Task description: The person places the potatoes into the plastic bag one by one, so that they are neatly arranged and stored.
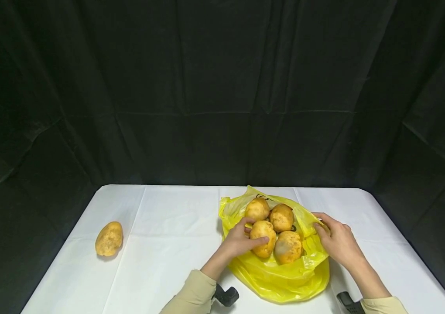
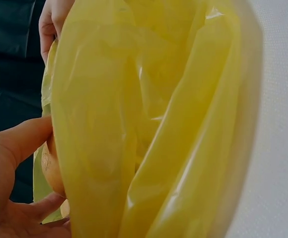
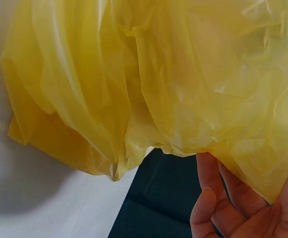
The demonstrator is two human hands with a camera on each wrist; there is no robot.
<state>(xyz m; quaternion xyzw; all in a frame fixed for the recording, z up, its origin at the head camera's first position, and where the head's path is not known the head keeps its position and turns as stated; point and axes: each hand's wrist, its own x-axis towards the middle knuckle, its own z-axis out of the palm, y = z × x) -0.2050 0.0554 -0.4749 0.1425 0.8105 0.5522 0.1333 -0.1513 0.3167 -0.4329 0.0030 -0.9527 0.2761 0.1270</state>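
A yellow plastic bag (image 1: pixel 281 283) lies on the white table with its mouth spread, and several potatoes (image 1: pixel 282 217) show inside it. My left hand (image 1: pixel 238 240) grips the near-left potato (image 1: pixel 263 237), thumb on its near side and fingers at its far-left side. In the left wrist view the bag (image 2: pixel 149 114) hides most of that potato (image 2: pixel 53 166). At the bag's right edge, my right hand (image 1: pixel 338 240) pinches the plastic between thumb and fingers. The right wrist view shows the right hand (image 3: pixel 243 208) under the rim of the bag (image 3: pixel 183 89).
One more potato (image 1: pixel 109 239) lies alone on the left part of the white table (image 1: pixel 167 226). Black cloth (image 1: pixel 222 96) hangs behind and along both sides. Black wrist devices (image 1: pixel 227 296) sit below my wrists.
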